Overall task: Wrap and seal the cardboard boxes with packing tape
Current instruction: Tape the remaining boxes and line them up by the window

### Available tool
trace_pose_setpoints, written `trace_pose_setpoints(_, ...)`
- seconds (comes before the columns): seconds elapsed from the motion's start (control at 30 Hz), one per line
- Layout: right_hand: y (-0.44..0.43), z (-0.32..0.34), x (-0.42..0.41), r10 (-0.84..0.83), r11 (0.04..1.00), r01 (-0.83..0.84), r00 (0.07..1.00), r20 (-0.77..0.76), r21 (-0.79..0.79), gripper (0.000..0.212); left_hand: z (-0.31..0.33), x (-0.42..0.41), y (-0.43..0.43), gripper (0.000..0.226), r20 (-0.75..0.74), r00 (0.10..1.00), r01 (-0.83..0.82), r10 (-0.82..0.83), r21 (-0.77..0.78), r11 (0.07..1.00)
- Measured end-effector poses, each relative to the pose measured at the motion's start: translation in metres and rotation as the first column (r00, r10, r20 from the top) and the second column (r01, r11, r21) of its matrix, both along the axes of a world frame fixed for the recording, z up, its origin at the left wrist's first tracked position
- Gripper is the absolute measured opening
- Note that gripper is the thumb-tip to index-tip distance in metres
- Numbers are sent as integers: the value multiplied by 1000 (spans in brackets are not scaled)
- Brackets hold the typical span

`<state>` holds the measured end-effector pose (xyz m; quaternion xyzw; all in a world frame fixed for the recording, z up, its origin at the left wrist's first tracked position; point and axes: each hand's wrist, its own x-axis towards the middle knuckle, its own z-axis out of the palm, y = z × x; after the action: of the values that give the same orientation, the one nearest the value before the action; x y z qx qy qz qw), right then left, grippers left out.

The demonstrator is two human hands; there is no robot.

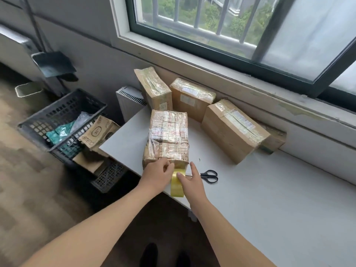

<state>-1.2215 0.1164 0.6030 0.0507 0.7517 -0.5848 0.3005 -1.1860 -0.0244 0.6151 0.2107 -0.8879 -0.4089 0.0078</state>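
Note:
A cardboard box (168, 135) heavily wrapped in clear tape lies near the white table's (269, 189) left front edge. My left hand (158, 171) sits at the box's near end, its fingers pinching the tape against the cardboard. My right hand (191, 181) grips a yellowish roll of packing tape (177, 185) just below that end, thumb on the roll, fingers spread. A strip of tape runs from the roll up to the box. Three more taped boxes, one (154, 89), another (191, 98) and a third (232, 130), stand behind it by the wall.
Black scissors (209, 175) lie on the table right of my right hand. A black plastic crate (61, 116) with bags and flattened cardboard (98, 132) stands on the floor at the left. A window sill (250, 87) runs behind the boxes.

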Motion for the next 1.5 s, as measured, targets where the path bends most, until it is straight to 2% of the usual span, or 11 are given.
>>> trace_pose_setpoints(0.1, 14, 0, -6, 105, 993, -105, 994, -6, 61, 77, -8, 7, 17, 33, 193, 967, -204, 165, 200, 958)
trace_pose_setpoints(0.23, 33, -2, -11, 244, 963, -228, 965, -100, 146, 58, -11, 1, 33, 31, 192, 954, -284, 232, 321, 904)
trace_pose_setpoints(0.43, 45, -6, -33, 156, 987, -155, 988, 7, -43, 20, -18, -8, 45, 23, 201, 898, -438, 393, 500, 747)
trace_pose_setpoints(0.53, 64, -19, -61, 226, 959, -185, 956, -187, 212, 24, -25, -6, 46, 28, 203, 892, -449, 404, 502, 739)
trace_pose_setpoints(0.63, 83, -42, -91, 512, 744, -277, 821, -252, 608, 37, -26, -3, 46, 26, 207, 892, -450, 403, 499, 741)
trace_pose_setpoints(0.7, 93, -59, -106, 635, 596, -325, 751, -182, 734, 38, -24, -3, 45, 23, 210, 896, -441, 391, 531, 724)
trace_pose_setpoints(0.83, 103, -86, -121, 764, 399, -408, 644, -51, 821, 34, -18, -4, 39, 21, 250, 908, -419, 337, 590, 690)
trace_pose_setpoints(1.17, 116, -99, -106, 827, 144, -298, 560, 50, 944, 19, -15, -8, 26, 15, 292, 930, -357, 222, 583, 730)
trace_pose_setpoints(1.3, 118, -97, -102, 797, 183, -359, 599, 76, 915, 20, -16, -8, 20, 14, 298, 932, -348, 207, 573, 742)
trace_pose_setpoints(1.4, 127, -86, -108, 737, 343, -498, 668, 100, 797, 18, -13, -9, 17, 14, 291, 943, -304, 160, 562, 769)
trace_pose_setpoints(1.5, 142, -64, -112, 701, 534, -620, 705, 109, 574, 10, -8, -10, 14, 14, 285, 951, -268, 123, 555, 788)
